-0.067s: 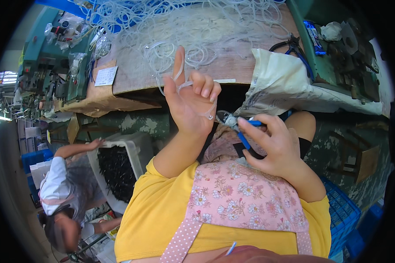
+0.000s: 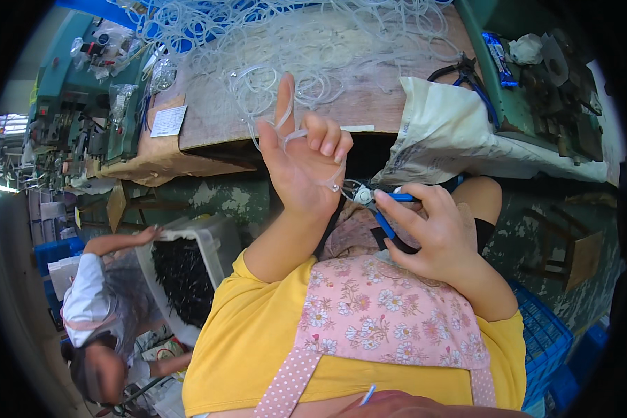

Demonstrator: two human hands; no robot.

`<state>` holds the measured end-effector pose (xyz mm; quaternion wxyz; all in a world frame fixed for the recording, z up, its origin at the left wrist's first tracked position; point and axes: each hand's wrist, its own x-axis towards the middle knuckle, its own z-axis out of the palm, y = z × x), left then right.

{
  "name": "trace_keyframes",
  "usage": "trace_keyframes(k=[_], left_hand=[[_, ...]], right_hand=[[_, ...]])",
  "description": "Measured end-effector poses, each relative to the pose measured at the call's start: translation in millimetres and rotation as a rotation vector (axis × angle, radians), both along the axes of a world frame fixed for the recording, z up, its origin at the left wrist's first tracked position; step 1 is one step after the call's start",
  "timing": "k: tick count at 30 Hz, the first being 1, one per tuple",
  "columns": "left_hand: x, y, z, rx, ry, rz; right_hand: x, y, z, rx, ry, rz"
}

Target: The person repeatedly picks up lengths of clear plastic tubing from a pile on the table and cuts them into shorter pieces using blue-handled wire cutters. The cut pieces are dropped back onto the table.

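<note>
My left hand [image 2: 303, 171] is raised palm up in front of the table edge, its index finger stretched out and the other fingers curled. A thin clear plastic tube [image 2: 294, 134] loops around these fingers and crosses the palm. At the heel of that hand sits a small shiny metal piece [image 2: 335, 187] on the tube. My right hand [image 2: 442, 233] grips blue-handled pliers [image 2: 387, 224], handles spread apart. The jaws of the pliers reach up to the metal piece; whether they touch it I cannot tell.
Tangled clear tubing [image 2: 292, 28] covers much of the wooden table [image 2: 209, 132]. Another pair of pliers [image 2: 467, 76] lies at its right, beside a white sack [image 2: 439, 125]. Green machines [image 2: 70, 111] flank it. Lower left, a person [image 2: 104, 306] handles a bin [image 2: 223, 240] of black pieces.
The pliers have turned slightly, and their jaws sit a little closer to the metal piece. My left hand is nearly still. The person at lower left and the bin have shifted slightly.
</note>
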<state>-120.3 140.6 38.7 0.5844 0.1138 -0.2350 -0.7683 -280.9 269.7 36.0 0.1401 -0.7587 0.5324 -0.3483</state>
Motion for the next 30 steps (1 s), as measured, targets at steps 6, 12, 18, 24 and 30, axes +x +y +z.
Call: trace_keyframes(k=[6, 12, 18, 24, 30], left_hand=[[-1, 3, 4, 0.0, 0.013, 0.008], [1, 4, 4, -0.029, 0.012, 0.023], [11, -5, -22, -0.071, -0.204, -0.239], [31, -36, -35, -1.001, -1.576, 0.151], [10, -126, -19, -1.137, -2.111, 0.729]], right_hand=[[3, 1, 3, -0.01, 0.044, 0.027], [6, 6, 4, 0.047, 0.021, 0.015], [-3, 8, 10, 0.064, -0.084, 0.027], [-12, 14, 16, 0.059, -0.2, 0.035], [0, 7, 7, 0.087, -0.148, 0.144]])
